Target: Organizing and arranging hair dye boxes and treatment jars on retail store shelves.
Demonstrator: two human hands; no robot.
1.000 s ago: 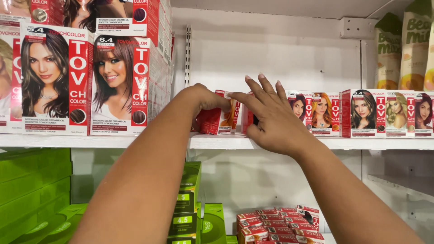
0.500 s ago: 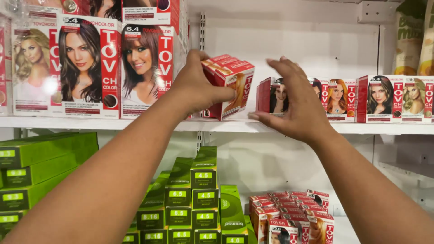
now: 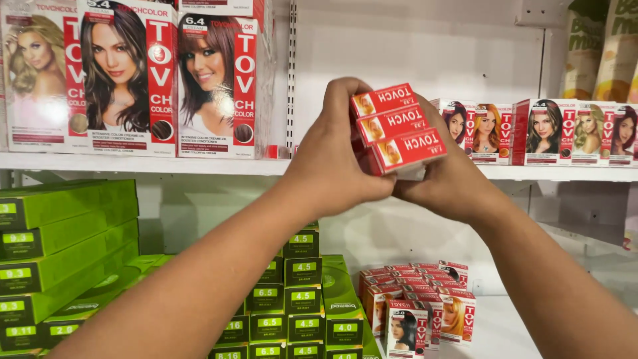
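Both hands clasp three stacked red boxes [image 3: 395, 127]: left hand [image 3: 335, 156] nearer, right hand [image 3: 452, 183] beneath, their long axis running left-right

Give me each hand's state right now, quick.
Left hand: closed on the stack of small red boxes.
Right hand: closed on the same stack, from below.

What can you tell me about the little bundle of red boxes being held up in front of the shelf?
The bundle of three small red cardboard boxes is stacked flat, narrow red ends toward the camera, each end carrying white lettering and a small portrait. The stack tilts slightly, rising to the right. The left hand wraps its left side with fingers over the top; the right hand supports it from below and behind. It is held in the air in front of the white shelf, clear of it.
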